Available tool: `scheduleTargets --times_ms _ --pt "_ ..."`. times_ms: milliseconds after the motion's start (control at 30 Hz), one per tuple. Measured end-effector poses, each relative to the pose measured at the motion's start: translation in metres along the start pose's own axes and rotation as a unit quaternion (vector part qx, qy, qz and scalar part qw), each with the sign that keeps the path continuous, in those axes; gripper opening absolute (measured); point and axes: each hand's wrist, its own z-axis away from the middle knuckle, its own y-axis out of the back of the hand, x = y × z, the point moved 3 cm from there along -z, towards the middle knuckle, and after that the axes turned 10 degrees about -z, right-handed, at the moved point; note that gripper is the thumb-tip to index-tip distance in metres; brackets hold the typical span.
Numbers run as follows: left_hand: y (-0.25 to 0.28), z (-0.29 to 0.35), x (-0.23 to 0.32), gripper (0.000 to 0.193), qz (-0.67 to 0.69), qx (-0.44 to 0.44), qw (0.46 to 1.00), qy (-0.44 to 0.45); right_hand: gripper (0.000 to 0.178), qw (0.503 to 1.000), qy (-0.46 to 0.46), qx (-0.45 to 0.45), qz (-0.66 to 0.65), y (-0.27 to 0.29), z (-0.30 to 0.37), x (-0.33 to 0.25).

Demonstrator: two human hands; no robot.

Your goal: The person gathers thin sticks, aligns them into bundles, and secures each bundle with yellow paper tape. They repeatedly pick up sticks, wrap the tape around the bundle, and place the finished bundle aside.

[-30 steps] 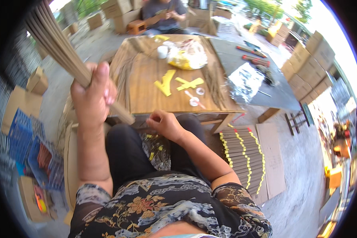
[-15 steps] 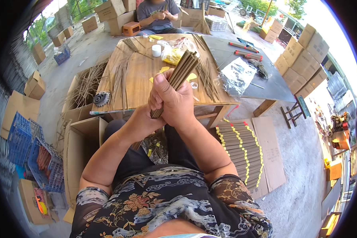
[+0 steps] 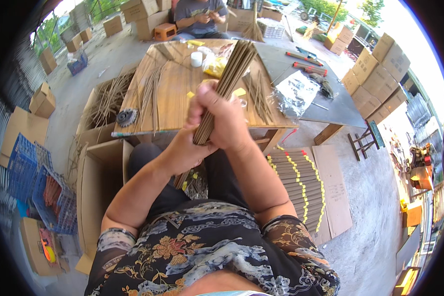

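A bundle of thin brown sticks [image 3: 236, 64], like incense sticks, stands tilted in front of me, its top leaning to the right and away. My right hand [image 3: 224, 118] is closed round its middle, thumb laid across the sticks. Lower down, my left hand [image 3: 188, 150] also grips it, partly covered by the right one. Beneath the left hand more sticks [image 3: 181, 178] show; whether they belong to the same bundle I cannot tell. Behind the bundle, the wooden table [image 3: 177, 103] bears loose sticks [image 3: 150, 93], a white round container [image 3: 196, 59] and yellow paper strips.
Banded stick bundles [image 3: 298, 187] lie in rows on cardboard at my right. An open carton [image 3: 101, 182] stands by my left leg, near blue crates [image 3: 59, 197]. A dark table [image 3: 330, 108] adjoins on the right. Across the table a person [image 3: 200, 22] sits handling sticks.
The bundle's upper end has risen and moved slightly right, showing more length above my right hand. Both hands stay round it and have shifted slightly. The person opposite has moved their hands.
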Motion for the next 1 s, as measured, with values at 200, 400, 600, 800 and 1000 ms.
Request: scheduleTargets --times_ms 200,400,600,800,1000 --pt "0.013 -0.011 -0.02 0.015 0.01 -0.084 0.994 0.065 0.034 0.996 -0.034 0.066 -0.057 0.014 -0.003 0.011" --pt "0.006 -0.016 -0.029 0.022 -0.242 0.223 0.943 -0.042 0.026 0.991 0.069 0.118 -0.001 0.01 -0.007 0.023" --pt "0.006 -0.014 -0.044 0.021 -0.118 0.132 0.984 -0.035 0.025 0.997 -0.025 0.075 0.003 0.013 -0.008 0.025" --pt "0.014 -0.017 -0.044 0.023 -0.162 0.099 0.982 -0.02 0.03 0.994 0.006 0.104 -0.034 0.018 -0.005 0.026" --pt "0.007 -0.014 -0.038 0.019 -0.157 0.13 0.979 -0.019 0.03 0.996 0.011 0.091 0.006 0.018 -0.004 0.025"
